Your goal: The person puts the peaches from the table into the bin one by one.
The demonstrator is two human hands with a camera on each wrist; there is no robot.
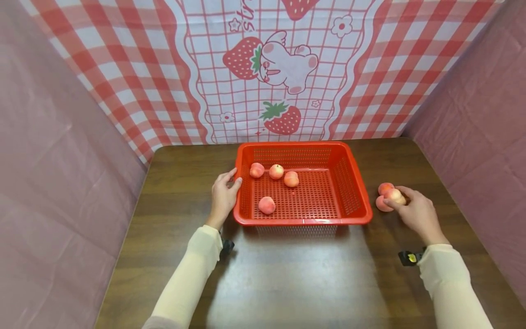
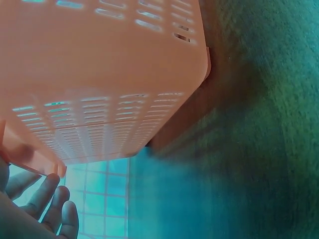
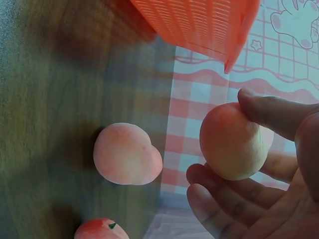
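One pink cloth hangs well to the left of the left hand, with wooden table between them. That hand touches the left rim of a red basket, thumb and fingers loosely extended; whether the fingertips hook round the rim I cannot tell. Just right of this grip, on the basket floor, three peaches lie near one another toward the back, and one lone peach sits nearer the front.

Past the basket, just left of the right hand's grip, two loose peaches rest on the table. The right hand holds a gripped peach between thumb and fingers, parted only as far as the fruit's width. Near this grip, the right wrist view also shows a stemmed peach with a green tip, partly cut off.
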